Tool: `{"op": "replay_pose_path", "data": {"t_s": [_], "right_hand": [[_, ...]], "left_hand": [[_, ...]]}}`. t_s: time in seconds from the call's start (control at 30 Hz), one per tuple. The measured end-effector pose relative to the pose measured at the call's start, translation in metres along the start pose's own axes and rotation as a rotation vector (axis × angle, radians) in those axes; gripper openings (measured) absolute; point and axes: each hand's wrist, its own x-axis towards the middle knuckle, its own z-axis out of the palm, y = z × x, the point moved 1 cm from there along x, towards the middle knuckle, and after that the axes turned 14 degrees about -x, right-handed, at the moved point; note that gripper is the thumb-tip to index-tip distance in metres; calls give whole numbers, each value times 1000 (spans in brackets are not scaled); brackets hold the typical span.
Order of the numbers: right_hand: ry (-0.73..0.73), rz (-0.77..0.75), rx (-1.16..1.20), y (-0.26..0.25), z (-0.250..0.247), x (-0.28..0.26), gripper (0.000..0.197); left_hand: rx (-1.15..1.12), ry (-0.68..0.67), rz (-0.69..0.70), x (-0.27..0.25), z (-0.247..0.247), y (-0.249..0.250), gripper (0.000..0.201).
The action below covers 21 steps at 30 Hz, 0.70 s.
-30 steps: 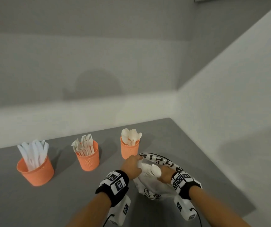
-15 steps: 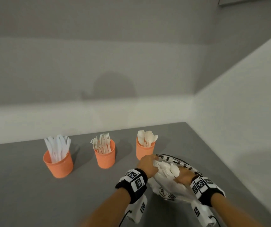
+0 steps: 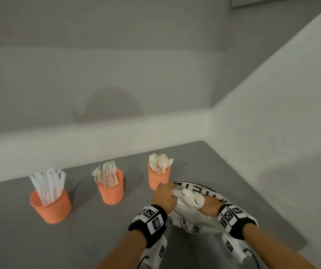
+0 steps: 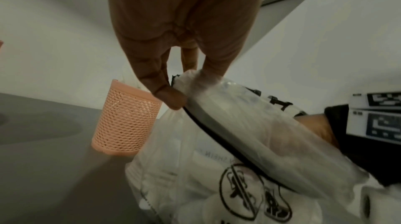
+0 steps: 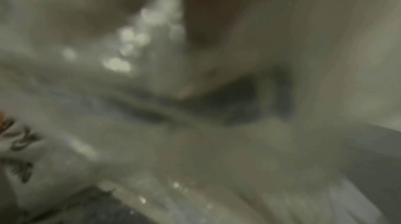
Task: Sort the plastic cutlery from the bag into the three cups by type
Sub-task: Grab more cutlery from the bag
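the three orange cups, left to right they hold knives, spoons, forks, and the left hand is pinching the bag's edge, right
Not quite: the order is wrong. In the head view the left cup holds knives, the middle cup holds forks and the right cup holds spoons. The rest stands: the left hand does pinch the edge of the bag, as the left wrist view shows.
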Motion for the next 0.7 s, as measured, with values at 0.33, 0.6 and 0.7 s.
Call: {"op": "replay_pose_path", "data": {"t_s": [0.33,0.6,0.7], "right_hand": [[100,-13,76,-9,3,-23,52],[135,-15,163,-6,-4,-34,56],[195,-57,262,-6,-10,-35,55]], "left_hand": [[-141,-41,49,-10,15,2,44],[-66,-71,-29,-13,13,2,54],[-72,-98,-36,-11,16,8,56]]}}
